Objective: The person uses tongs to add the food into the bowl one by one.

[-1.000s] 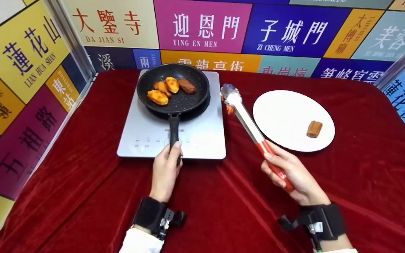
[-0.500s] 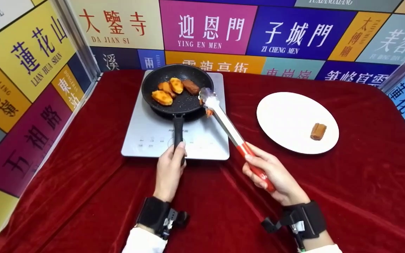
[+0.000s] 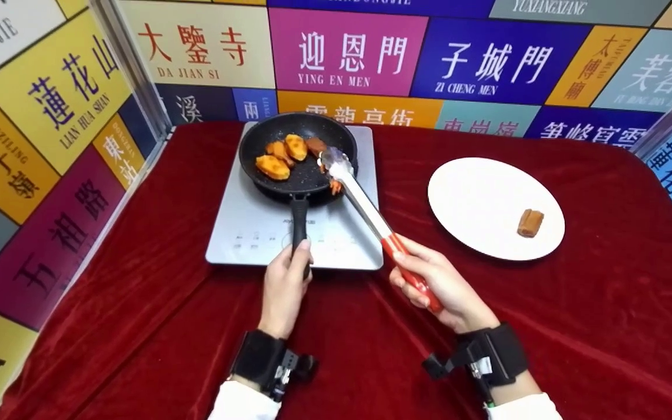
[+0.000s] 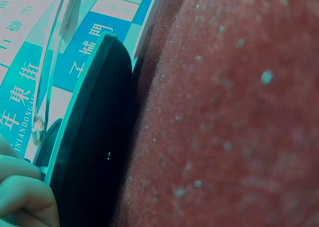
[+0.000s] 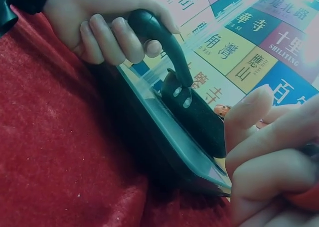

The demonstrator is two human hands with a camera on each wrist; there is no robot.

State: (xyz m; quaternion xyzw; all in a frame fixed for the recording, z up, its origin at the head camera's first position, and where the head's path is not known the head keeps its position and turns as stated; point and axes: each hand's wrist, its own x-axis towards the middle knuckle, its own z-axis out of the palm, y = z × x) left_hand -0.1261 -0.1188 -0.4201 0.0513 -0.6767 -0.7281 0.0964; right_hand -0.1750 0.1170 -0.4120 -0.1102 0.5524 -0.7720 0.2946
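A black frying pan (image 3: 307,169) stands on a silver induction cooker (image 3: 254,224) and holds several orange and brown food pieces (image 3: 273,167). My left hand (image 3: 285,287) grips the pan's black handle (image 3: 298,217); the right wrist view shows those fingers (image 5: 112,35) curled round the handle (image 5: 159,40). My right hand (image 3: 444,286) grips the red handles of metal tongs (image 3: 365,207), whose tips (image 3: 331,158) reach into the pan beside a brown piece (image 3: 315,144). In the left wrist view, only fingers (image 4: 22,189) and the cooker's dark edge (image 4: 89,147) show.
A white plate (image 3: 482,204) with one brown food piece (image 3: 530,223) lies to the right on the red velvet cloth (image 3: 604,303). Colourful sign panels wall the table at the back and on both sides.
My right hand has swung the tongs left from beside the plate, over the cooker, so that their tips are inside the pan. The left hand has stayed on the handle.
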